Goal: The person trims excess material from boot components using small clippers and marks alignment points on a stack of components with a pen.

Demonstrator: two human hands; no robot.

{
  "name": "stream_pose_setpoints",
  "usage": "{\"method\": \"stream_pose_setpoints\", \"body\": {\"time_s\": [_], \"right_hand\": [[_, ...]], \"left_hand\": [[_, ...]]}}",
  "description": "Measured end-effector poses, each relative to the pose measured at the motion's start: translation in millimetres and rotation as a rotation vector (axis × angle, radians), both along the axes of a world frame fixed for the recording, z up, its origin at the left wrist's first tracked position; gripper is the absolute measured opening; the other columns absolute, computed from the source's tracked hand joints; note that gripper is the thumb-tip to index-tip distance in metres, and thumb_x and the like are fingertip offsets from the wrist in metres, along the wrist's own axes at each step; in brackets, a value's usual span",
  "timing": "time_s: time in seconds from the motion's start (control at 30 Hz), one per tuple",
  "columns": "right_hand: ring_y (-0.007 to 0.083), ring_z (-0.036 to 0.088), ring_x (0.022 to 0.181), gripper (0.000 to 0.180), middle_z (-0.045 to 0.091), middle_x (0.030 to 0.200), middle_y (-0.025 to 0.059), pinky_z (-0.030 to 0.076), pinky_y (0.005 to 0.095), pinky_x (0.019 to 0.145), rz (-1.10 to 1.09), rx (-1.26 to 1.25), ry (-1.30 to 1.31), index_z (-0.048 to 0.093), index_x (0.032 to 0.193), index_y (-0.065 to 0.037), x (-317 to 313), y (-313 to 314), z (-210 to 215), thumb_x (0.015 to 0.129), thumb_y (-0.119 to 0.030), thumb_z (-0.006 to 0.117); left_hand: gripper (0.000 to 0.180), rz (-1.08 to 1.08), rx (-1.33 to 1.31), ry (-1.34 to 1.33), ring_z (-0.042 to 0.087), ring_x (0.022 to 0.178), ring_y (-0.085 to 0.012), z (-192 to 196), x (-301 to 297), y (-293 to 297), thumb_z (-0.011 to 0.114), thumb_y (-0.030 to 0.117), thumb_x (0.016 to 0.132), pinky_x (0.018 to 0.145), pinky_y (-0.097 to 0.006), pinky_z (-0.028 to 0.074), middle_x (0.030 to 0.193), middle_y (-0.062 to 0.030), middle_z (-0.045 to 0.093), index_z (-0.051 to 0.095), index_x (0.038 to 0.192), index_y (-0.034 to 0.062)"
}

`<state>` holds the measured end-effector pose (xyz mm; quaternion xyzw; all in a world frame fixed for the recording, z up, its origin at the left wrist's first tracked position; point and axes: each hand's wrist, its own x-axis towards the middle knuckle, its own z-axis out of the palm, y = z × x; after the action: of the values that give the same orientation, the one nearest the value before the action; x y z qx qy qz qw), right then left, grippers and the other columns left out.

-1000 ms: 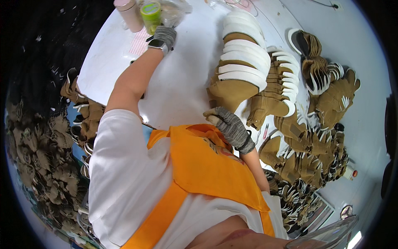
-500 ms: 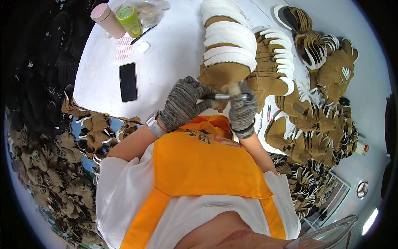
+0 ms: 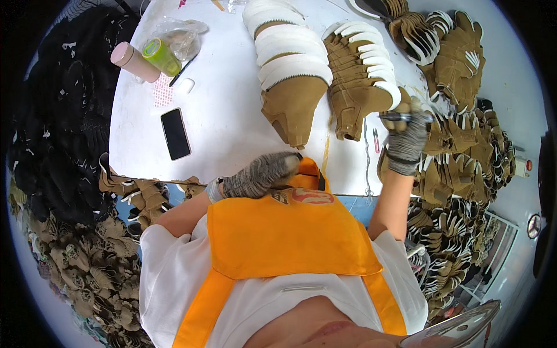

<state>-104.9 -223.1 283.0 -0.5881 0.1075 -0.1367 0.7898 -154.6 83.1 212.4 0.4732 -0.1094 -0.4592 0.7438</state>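
My right hand point(image 3: 405, 142), in a grey knitted glove, is closed around a dark pen with silvery parts point(image 3: 395, 116), held level over the brown pieces at the table's right. My left hand point(image 3: 261, 175), gloved alike, sits low by the top of my orange apron point(image 3: 290, 238), its fingers curled together; whatever they hold is hidden. Beyond it lies a stack of brown shoe-upper pieces with white curved edges point(image 3: 295, 110). A second fanned stack of brown uppers point(image 3: 353, 107) lies between that stack and my right hand.
On the white table point(image 3: 220, 116) lie a phone point(image 3: 175, 134), a pink bottle point(image 3: 134, 62), a green cup point(image 3: 161, 57), a small white case point(image 3: 186, 86) and red-handled snips point(image 3: 376, 141). More brown uppers point(image 3: 458, 69) crowd the right. Dark piles point(image 3: 69, 116) fill the left.
My hands have parted: the right moved right with the pen, while the left dropped toward the apron. The view has shifted, showing the near stack uncovered.
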Motion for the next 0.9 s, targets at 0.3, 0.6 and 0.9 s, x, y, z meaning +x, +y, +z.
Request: {"method": "stream_pose_setpoints", "body": {"time_s": [0.3,0.6,0.9], "right_hand": [[0.0155,0.054,0.059,0.032,0.059,0.071,0.0062,0.048,0.0295,0.061,0.071,0.171,0.044,0.059,0.095,-0.001,16.4,43.3,-21.5,0.093,-0.033,0.057],[0.0111,0.053,0.069,0.020,0.060,0.076,0.0031,0.044,0.0247,0.065,0.206,-0.667,-0.229,0.056,0.091,-0.005,94.1,91.1,-45.6,0.090,-0.024,0.061],[0.0156,0.056,0.067,0.025,0.059,0.078,0.0081,0.048,0.0303,0.064,0.191,-0.750,-0.141,0.055,0.093,-0.003,169.5,81.6,-124.9,0.085,-0.024,0.067]], "left_hand": [[0.027,0.560,0.665,-1.298,0.054,0.109,-0.0324,-24.5,72.3,-29.2,0.056,0.021,0.092,0.096,-0.042,0.040,0.116,-0.0173,0.058,0.061,0.109,0.0004],[0.035,0.242,1.121,-1.395,0.029,0.137,-0.0267,-77.4,150.3,-80.4,0.056,0.034,0.090,0.109,-0.056,0.021,0.148,-0.0055,0.034,0.064,0.111,0.0076],[0.031,0.216,1.142,-1.434,0.027,0.139,-0.0248,-91.2,158.6,-87.0,0.054,0.038,0.089,0.106,-0.064,0.018,0.142,-0.0049,0.043,0.067,0.108,0.0172]]}}
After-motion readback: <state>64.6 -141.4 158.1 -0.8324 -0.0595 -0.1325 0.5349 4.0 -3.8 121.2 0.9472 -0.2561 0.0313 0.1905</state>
